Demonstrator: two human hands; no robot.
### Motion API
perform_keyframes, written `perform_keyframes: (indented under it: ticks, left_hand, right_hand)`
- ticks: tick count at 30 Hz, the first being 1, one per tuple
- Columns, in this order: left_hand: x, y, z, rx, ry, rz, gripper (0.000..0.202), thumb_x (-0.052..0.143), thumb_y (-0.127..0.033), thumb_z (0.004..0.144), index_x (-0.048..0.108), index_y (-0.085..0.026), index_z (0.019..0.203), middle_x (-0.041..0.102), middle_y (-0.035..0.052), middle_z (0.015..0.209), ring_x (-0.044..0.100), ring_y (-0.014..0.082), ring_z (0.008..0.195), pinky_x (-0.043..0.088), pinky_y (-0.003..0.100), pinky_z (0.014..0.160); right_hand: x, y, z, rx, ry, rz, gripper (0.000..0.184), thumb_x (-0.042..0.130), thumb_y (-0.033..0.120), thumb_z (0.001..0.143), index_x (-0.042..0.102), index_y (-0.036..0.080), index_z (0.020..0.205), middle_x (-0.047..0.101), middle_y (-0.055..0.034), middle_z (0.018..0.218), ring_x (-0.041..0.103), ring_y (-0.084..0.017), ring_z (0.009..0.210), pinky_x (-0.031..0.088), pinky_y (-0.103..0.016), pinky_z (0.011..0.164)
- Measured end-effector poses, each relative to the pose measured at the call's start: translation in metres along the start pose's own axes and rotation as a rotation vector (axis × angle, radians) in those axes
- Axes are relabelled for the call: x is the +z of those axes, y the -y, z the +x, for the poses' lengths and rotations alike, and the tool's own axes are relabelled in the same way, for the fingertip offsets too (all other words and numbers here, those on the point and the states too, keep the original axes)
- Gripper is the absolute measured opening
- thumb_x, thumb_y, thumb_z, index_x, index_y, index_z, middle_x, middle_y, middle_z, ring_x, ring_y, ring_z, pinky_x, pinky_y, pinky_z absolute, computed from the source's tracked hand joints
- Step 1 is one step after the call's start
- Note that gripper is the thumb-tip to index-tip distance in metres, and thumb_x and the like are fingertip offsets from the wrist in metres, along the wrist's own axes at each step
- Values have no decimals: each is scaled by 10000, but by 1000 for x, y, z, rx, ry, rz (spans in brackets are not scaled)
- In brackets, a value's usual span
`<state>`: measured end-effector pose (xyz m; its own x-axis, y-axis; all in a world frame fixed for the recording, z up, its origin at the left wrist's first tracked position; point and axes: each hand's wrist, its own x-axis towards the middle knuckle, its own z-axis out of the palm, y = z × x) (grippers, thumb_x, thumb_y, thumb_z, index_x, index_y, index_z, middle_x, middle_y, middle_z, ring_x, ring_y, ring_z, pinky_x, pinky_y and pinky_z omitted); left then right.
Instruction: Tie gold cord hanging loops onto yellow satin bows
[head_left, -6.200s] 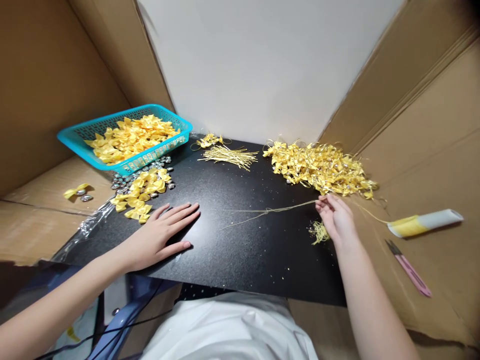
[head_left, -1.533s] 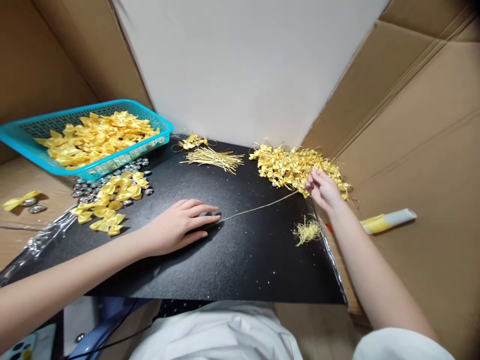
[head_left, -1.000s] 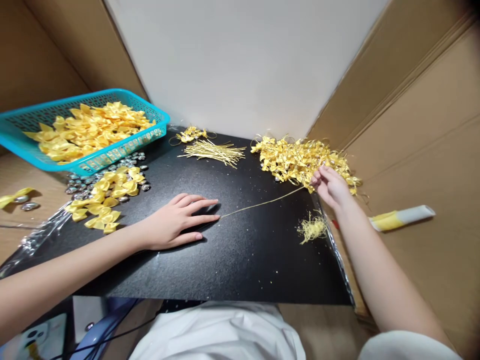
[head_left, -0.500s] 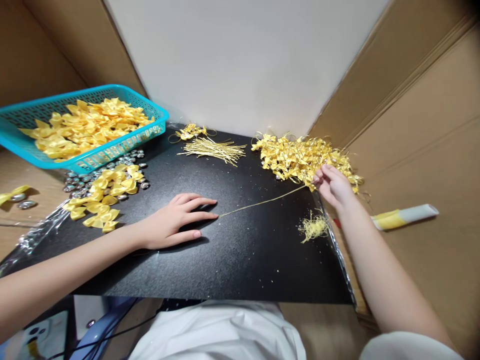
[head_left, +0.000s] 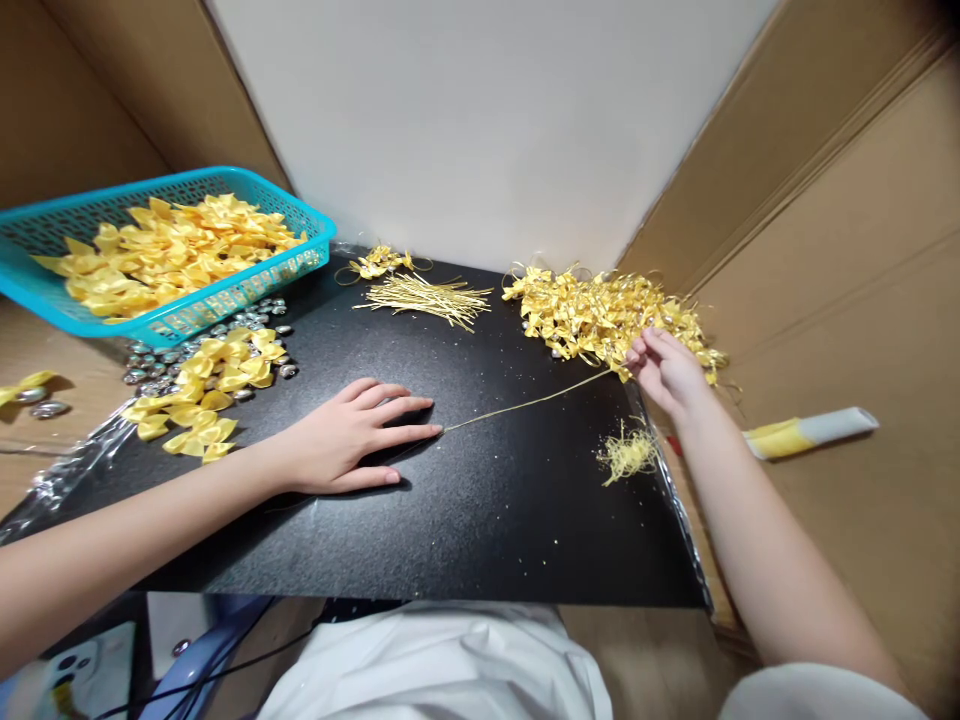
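My left hand (head_left: 352, 435) lies palm down on the black tabletop (head_left: 465, 540), fingers spread. A thin yellow cord (head_left: 525, 403) runs from under its fingertips, slanting up to my right hand (head_left: 666, 368). There, thumb and fingers are pinched together on the cord's far end, in front of a heap of yellow ribbon bows with cord loops (head_left: 585, 315). A bundle of cut yellow cords (head_left: 427, 300) rests beyond my left hand. Nearer my left forearm are loose yellow bows (head_left: 202, 435) and shiny silver beads (head_left: 150, 370).
A turquoise basket (head_left: 225, 300) full of yellow bows stands at the back left. Cord scraps (head_left: 628, 455) lie by the right edge, near a grey-and-yellow roll (head_left: 814, 432). Cardboard walls (head_left: 840, 250) flank the table, with a white panel (head_left: 480, 120) behind.
The fingertips of my left hand have slid very slightly to the right along the cord. My right hand keeps its place, still pinching the cord.
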<state>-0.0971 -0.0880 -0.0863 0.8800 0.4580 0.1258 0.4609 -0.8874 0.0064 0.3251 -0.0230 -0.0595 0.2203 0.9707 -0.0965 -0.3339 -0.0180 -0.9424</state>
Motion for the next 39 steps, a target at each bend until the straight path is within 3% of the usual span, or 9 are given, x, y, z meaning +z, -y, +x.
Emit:
perform_keyframes:
  ticks: [7, 19, 29, 36, 39]
  left_hand:
    - [-1, 1, -1, 20, 29, 39, 586, 476, -545, 918, 475, -264, 1432, 537, 112, 1431, 490, 320, 1235, 282, 430, 1025]
    - [-3, 5, 0, 31, 55, 79, 633, 473, -622, 890, 482, -294, 1432, 540, 106, 1438, 510, 337, 1241, 321, 436, 1028]
    - [-5, 9, -5, 57, 55, 50, 584, 498, -586, 896, 508, -296, 1402, 519, 101, 1459, 527, 322, 1218, 337, 411, 1004]
    - [0, 4, 15, 5, -11, -71, 476, 422, -361, 967, 447, -283, 1436, 528, 69, 1452, 501, 275, 1225, 313, 388, 1018]
    - [2, 2, 27, 27, 1, -61, 514, 444, -420, 956, 428, -296, 1454, 486, 77, 1489, 487, 297, 1241, 311, 408, 1018]
  right_hand:
    - [1, 0, -1, 8, 1, -17, 267, 713, 187, 807, 494, 181, 654, 469, 53, 563, 466, -44, 502, 450, -113, 485]
    - [-2, 6, 0, -8, -2, -4, 271, 695, 170, 817, 478, 194, 656, 468, 53, 552, 462, -57, 495, 456, -125, 463]
    - [-12, 16, -3, -2, -36, 49, 262, 652, 157, 855, 479, 195, 662, 459, 60, 537, 461, -52, 465, 461, -112, 433]
    - [-10, 14, -4, 8, -40, 45, 269, 644, 159, 860, 465, 193, 661, 458, 60, 538, 457, -55, 465, 459, -117, 439]
    - [-11, 14, -2, 4, -17, 28, 290, 673, 187, 847, 451, 195, 662, 451, 63, 544, 452, -54, 465, 457, -122, 450]
